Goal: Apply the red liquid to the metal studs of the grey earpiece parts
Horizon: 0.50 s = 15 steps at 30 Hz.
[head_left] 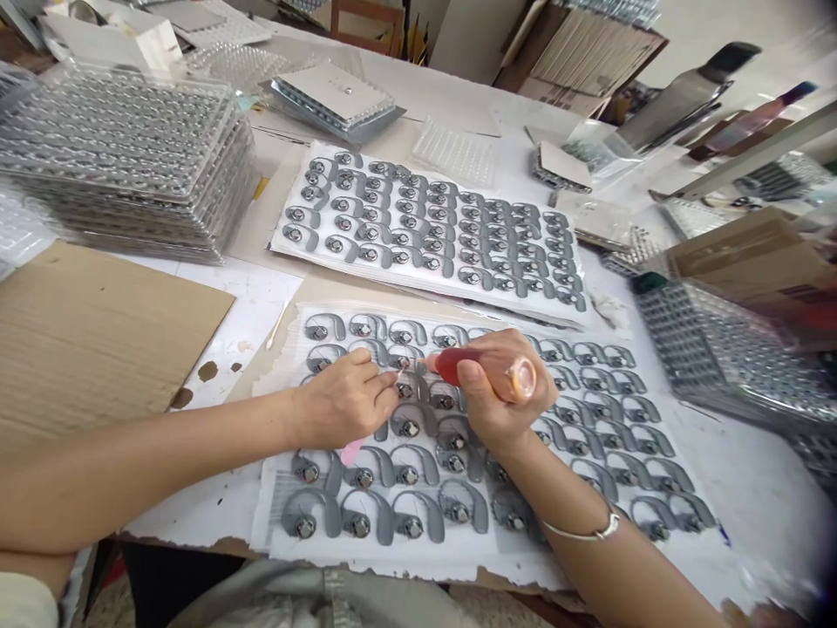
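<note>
My right hand is wrapped round a squeeze bottle of red-orange liquid, tipped on its side with its nozzle pointing left. My left hand is closed in a pinch on a thin pale stick; its tip is close to the nozzle, over one of the grey ear-hook pieces. A flat pink end shows below the left hand; I cannot tell whether it belongs to the stick. Rows of these hooks, each with a small round metallic part, lie on a white sheet under both hands.
Behind lies a second sheet of grey hooks. Stacked clear trays stand at the left, above brown cardboard. A cotton swab lies near the sheet. More trays and a grey bottle are at the right.
</note>
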Available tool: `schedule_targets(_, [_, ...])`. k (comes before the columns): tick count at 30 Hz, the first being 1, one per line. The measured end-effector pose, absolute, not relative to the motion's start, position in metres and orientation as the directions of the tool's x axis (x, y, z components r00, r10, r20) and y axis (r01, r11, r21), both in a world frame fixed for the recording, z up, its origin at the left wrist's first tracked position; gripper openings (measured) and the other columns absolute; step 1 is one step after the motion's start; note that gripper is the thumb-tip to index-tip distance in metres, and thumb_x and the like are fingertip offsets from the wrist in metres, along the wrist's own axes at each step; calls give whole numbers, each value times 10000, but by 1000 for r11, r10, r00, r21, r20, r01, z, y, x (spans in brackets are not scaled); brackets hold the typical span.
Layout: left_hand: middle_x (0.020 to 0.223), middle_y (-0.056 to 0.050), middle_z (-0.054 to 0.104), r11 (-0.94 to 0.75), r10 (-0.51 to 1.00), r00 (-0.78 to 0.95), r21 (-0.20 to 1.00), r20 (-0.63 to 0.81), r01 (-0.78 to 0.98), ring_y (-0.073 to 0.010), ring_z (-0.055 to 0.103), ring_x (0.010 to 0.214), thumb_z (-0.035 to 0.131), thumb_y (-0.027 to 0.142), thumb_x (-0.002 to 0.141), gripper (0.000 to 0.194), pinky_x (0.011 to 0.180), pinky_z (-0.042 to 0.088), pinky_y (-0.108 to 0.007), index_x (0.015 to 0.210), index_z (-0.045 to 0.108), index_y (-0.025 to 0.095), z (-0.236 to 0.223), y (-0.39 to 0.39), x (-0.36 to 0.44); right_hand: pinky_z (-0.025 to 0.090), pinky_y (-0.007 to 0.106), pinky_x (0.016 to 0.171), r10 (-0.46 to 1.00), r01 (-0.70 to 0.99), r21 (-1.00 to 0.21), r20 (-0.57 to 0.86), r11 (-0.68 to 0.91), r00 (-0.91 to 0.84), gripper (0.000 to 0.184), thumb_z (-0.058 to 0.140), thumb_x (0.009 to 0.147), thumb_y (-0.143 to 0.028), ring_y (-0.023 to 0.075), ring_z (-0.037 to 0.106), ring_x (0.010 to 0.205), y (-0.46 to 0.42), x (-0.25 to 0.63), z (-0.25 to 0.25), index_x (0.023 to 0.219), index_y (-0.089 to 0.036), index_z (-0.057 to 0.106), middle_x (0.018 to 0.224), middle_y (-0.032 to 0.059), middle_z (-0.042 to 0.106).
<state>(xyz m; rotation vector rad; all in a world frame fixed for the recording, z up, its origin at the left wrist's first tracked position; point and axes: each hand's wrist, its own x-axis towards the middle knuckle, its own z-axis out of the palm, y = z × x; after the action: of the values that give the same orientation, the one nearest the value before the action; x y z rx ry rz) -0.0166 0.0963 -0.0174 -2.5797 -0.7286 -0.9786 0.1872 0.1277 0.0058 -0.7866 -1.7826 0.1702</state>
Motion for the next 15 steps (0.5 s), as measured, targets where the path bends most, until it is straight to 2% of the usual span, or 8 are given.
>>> schedule_targets(15, [812,-102,722,-843,346,654,-83,673,532,-160,550,592,549,67,872,181,569,407,-315,708,606,120,-14,96,-18,454,323,586,618,447,-490,759,749,-204,119,670,827,-223,162,544,615,128,186,9,744,-185,594,683,22,607])
